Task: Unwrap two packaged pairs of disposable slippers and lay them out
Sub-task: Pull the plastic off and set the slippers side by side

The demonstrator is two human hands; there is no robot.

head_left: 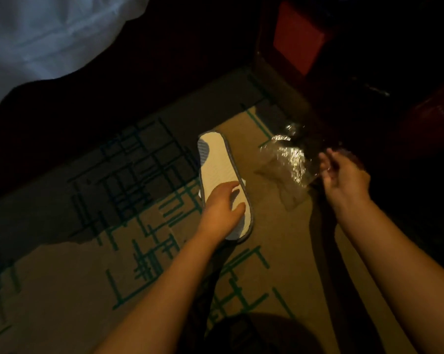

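A white disposable slipper pair [219, 167] with grey trim is stacked flat, soles up, over the carpet at the centre. My left hand [222, 209] grips its near end, thumb on top. To the right, a clear crinkled plastic wrapper [288, 159] hangs in the air, catching light. My right hand [343, 175] pinches the wrapper's right edge with its fingertips. The wrapper is off the slippers and apart from them. I cannot tell whether a second package is in view.
The carpet [144, 251] is tan with dark green line patterns. A white bed sheet [36, 37] hangs at the top left. Dark wooden furniture with a red panel [300, 39] stands at the top right. My dark-clothed knee [261, 333] sits at the bottom centre.
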